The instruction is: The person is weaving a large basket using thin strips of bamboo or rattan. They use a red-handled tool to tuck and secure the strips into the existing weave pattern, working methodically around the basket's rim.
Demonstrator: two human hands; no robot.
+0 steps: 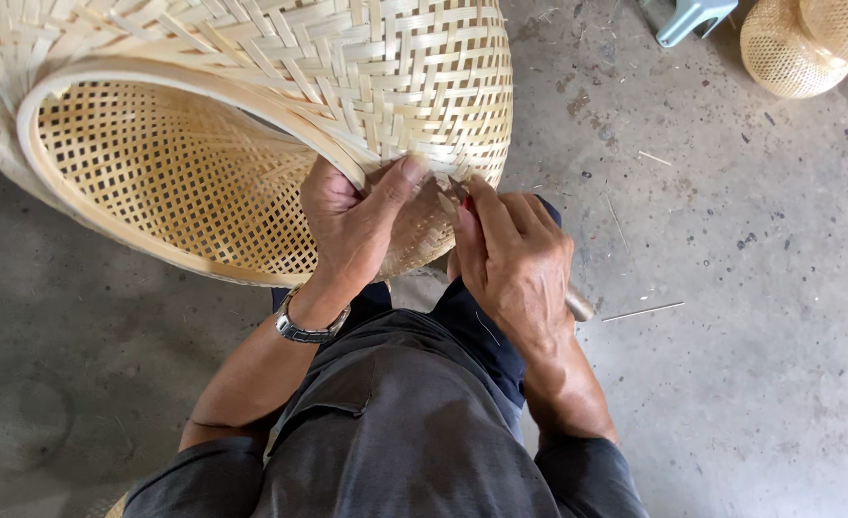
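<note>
A large woven bamboo basket (251, 105) lies tilted on its side, its open mouth facing left and down. My left hand (352, 225) grips the basket's rim, thumb pressed on the outer weave. My right hand (510, 259) is closed around a small tool (577, 307) with a pale handle sticking out behind the palm; its metal tip (457, 187) touches the weave just beside my left thumb. A metal watch (304, 329) sits on my left wrist. My knees in dark trousers fill the lower middle.
Grey concrete floor (731, 336) lies all around, with thin bamboo slivers (643, 311) scattered on the right. Two smaller round woven baskets (793, 48) sit at the top right, next to a pale green stool leg (693, 17).
</note>
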